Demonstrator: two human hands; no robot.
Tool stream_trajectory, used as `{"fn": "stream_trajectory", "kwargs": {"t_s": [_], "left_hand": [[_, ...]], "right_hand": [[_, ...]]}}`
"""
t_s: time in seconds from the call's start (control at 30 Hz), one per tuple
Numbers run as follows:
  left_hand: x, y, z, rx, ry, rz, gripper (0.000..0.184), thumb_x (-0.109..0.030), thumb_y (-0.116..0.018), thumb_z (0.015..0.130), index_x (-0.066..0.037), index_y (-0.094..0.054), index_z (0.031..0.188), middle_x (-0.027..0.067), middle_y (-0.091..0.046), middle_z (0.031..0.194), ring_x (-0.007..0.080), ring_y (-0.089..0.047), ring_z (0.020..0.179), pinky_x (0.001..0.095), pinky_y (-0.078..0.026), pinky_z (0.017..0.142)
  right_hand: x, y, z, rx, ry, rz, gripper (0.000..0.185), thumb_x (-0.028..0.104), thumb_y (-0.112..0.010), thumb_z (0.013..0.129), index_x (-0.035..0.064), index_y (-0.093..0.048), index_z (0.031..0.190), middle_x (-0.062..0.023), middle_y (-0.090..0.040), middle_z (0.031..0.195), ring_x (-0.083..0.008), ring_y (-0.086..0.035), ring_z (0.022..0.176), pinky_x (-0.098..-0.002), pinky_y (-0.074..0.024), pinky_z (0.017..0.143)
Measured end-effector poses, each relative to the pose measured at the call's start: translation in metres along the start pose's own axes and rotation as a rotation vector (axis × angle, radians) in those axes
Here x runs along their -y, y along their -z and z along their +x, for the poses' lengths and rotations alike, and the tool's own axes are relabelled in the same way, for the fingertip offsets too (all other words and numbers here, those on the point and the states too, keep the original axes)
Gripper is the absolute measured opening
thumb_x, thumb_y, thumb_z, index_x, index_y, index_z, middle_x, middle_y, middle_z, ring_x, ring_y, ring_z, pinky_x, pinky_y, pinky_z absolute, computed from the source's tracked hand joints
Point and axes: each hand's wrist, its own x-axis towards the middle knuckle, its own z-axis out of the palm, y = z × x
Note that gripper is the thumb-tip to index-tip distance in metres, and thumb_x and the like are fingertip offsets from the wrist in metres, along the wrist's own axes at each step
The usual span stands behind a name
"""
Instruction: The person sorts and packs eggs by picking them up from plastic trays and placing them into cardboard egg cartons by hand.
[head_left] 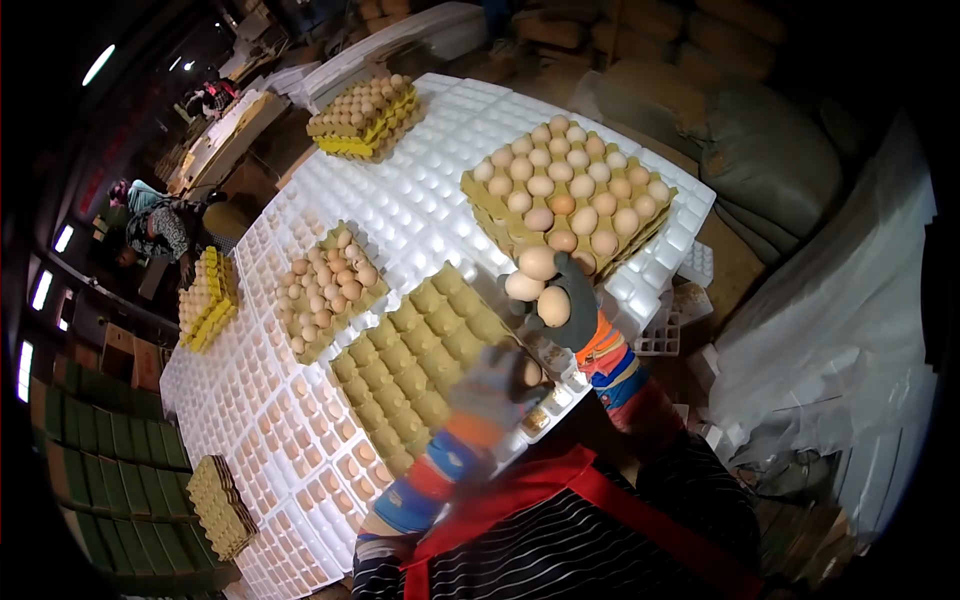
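Observation:
Several brown eggs (553, 306) rest in my right hand (575, 305), which wears a dark glove and is curled round them at the near corner of a full egg tray (540, 186). My left hand (497, 385), gloved and smeared by motion, is over the near right edge of an empty pulp tray (415, 350). An egg (528, 372) shows at its fingers; whether they grip it is unclear. White foam trays (430, 190) lie under the pulp trays.
Another tray of eggs (325, 290) lies left of the empty one. Stacked egg trays stand at the back (365, 115) and far left (207, 300). Empty pulp trays (220, 507) are stacked at the lower left. A person (165, 230) bends beyond the left edge. Sacks (770, 150) lie right.

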Motion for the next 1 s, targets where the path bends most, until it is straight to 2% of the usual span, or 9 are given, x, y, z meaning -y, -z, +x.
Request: {"fn": "stream_trajectory", "kwargs": {"t_s": [0.1, 0.2, 0.3, 0.37, 0.47, 0.5, 0.6, 0.9, 1.0], "left_hand": [[0.003, -0.045, -0.007, -0.043, -0.082, 0.45, 0.055, -0.037, -0.076, 0.062, -0.01, -0.059, 0.106, 0.0103, -0.055, 0.11, 0.0311, -0.058, 0.093, 0.0389, -0.051, 0.076], [-0.001, -0.026, 0.0, 0.001, -0.059, 0.069, 0.05, -0.031, -0.074, 0.066, -0.009, -0.056, 0.107, 0.0086, -0.058, 0.106, 0.028, -0.06, 0.084, 0.0364, -0.051, 0.071], [0.019, -0.027, 0.002, -0.122, 0.095, -0.574, 0.046, -0.023, -0.07, 0.069, -0.007, -0.055, 0.109, 0.0079, -0.061, 0.101, 0.024, -0.061, 0.082, 0.0325, -0.051, 0.068], [0.017, 0.008, 0.009, 0.056, 0.45, -1.596, 0.053, -0.016, -0.055, 0.076, -0.004, -0.046, 0.127, 0.0103, -0.061, 0.1, 0.0207, -0.061, 0.09, 0.0306, -0.051, 0.076], [0.034, 0.015, 0.018, -0.014, 0.236, -1.315, 0.054, -0.016, -0.055, 0.074, -0.004, -0.048, 0.126, 0.0109, -0.059, 0.103, 0.0249, -0.061, 0.092, 0.0335, -0.051, 0.08], [0.047, 0.009, 0.029, -0.006, 0.004, -0.59, 0.055, -0.022, -0.066, 0.07, -0.009, -0.053, 0.122, 0.014, -0.056, 0.11, 0.0288, -0.059, 0.098, 0.0383, -0.05, 0.083], [0.004, 0.02, 0.035, 0.099, 0.058, 0.243, 0.059, -0.038, -0.078, 0.061, -0.02, -0.059, 0.114, 0.0185, -0.043, 0.126, 0.0365, -0.052, 0.105, 0.044, -0.049, 0.082], [0.021, 0.019, 0.041, 0.122, 0.114, 0.041, 0.049, -0.04, -0.074, 0.065, -0.021, -0.062, 0.108, 0.016, -0.044, 0.126, 0.036, -0.052, 0.104, 0.0448, -0.047, 0.084], [0.043, 0.043, 0.0, -0.121, 0.198, -0.251, 0.046, -0.033, -0.077, 0.063, -0.013, -0.063, 0.102, 0.0118, -0.06, 0.099, 0.0339, -0.05, 0.106, 0.0428, -0.046, 0.084]], "right_hand": [[0.011, -0.008, -0.009, 0.013, 0.082, -0.021, 0.036, 0.037, -0.047, 0.092, 0.0062, -0.047, 0.111, -0.0075, -0.056, 0.094, -0.0168, -0.056, 0.077, -0.0265, -0.0468, 0.058], [0.023, -0.008, -0.015, -0.073, -0.158, 0.361, 0.042, 0.049, -0.041, 0.092, 0.0096, -0.049, 0.103, -0.0058, -0.054, 0.089, -0.0182, -0.054, 0.072, -0.0244, -0.0412, 0.049], [0.037, -0.013, -0.02, -0.147, -0.238, 0.467, 0.042, 0.05, -0.041, 0.092, 0.0104, -0.05, 0.101, -0.0047, -0.052, 0.088, -0.0192, -0.054, 0.074, -0.0249, -0.0432, 0.052], [0.038, -0.013, -0.02, -0.153, -0.322, 0.682, 0.041, 0.05, -0.041, 0.092, 0.0107, -0.05, 0.099, -0.0042, -0.052, 0.087, -0.0191, -0.054, 0.076, -0.0253, -0.0446, 0.055], [0.04, -0.026, -0.027, -0.196, -0.092, 0.489, 0.04, 0.049, -0.041, 0.092, 0.0106, -0.049, 0.099, -0.0038, -0.05, 0.09, -0.0197, -0.053, 0.079, -0.0262, -0.046, 0.06], [0.039, -0.028, -0.028, -0.203, -0.103, 0.518, 0.041, 0.049, -0.041, 0.092, 0.0103, -0.049, 0.1, -0.004, -0.05, 0.091, -0.019, -0.053, 0.079, -0.0258, -0.0459, 0.06], [0.035, -0.035, -0.027, -0.205, -0.151, 0.638, 0.042, 0.049, -0.041, 0.093, 0.0092, -0.048, 0.103, -0.0047, -0.05, 0.092, -0.0169, -0.053, 0.079, -0.0247, -0.0456, 0.06], [0.019, -0.043, -0.018, 0.045, 0.507, -0.744, 0.077, 0.01, -0.071, 0.068, -0.003, -0.028, 0.131, -0.0151, -0.053, 0.118, -0.0226, -0.056, 0.101, -0.0335, -0.0477, 0.085], [0.025, -0.072, -0.006, 0.278, -0.548, 1.01, 0.022, 0.022, -0.056, 0.089, 0.009, -0.046, 0.103, -0.0051, -0.052, 0.091, -0.0161, -0.052, 0.07, -0.0282, -0.0485, 0.057]]}}
